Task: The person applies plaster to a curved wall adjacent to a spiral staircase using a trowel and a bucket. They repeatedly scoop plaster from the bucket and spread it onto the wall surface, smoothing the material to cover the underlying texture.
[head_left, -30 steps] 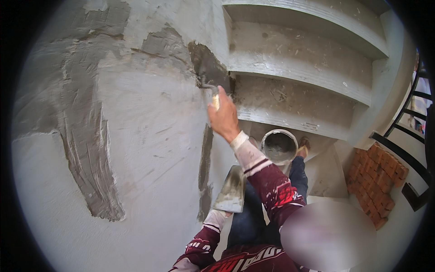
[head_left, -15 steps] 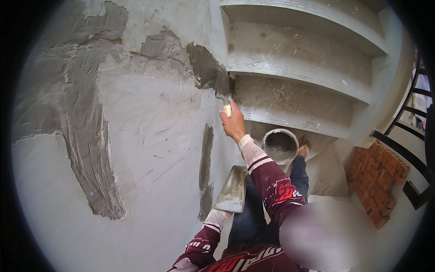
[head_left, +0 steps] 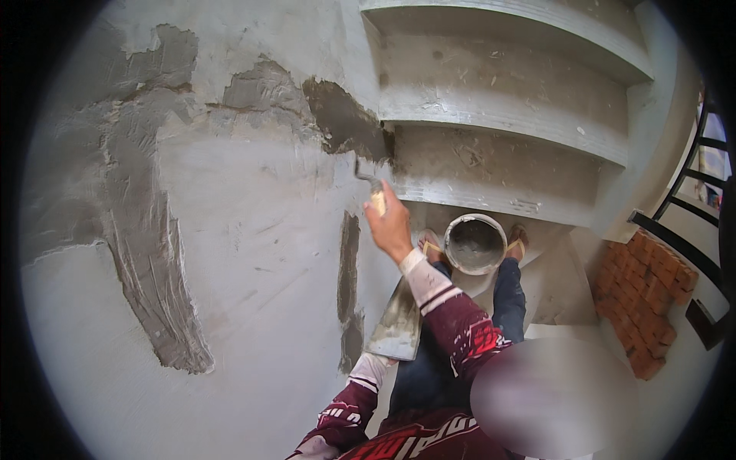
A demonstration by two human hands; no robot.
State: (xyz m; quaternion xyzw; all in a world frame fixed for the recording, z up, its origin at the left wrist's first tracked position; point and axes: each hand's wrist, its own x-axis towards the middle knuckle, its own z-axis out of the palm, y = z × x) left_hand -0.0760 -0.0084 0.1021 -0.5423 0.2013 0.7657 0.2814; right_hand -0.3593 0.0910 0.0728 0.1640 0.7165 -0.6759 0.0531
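Observation:
My right hand (head_left: 391,228) is closed round the light wooden handle of a trowel (head_left: 377,201). Its bent metal neck points up toward the wall, just below a dark patch of wet mortar (head_left: 345,119) beside the stair. How much of the blade touches the wall, I cannot tell. Lower down, my left hand (head_left: 392,361) supports a plasterer's hawk (head_left: 395,331), a flat rectangular plate smeared with grey mortar. Most of that hand is hidden under the plate, and my right forearm covers part of its upper edge.
A round bucket (head_left: 475,244) with grey mortar stands between my feet. Concrete steps (head_left: 502,165) rise ahead. Older rough mortar (head_left: 142,230) and a narrow vertical strip (head_left: 349,284) mark the wall. Stacked orange bricks (head_left: 636,299) and a black railing (head_left: 678,245) are at right.
My right hand and the trowel have come down and slightly left, away from the dark mortar patch. The view has shifted a little, and both feet now show beside the bucket.

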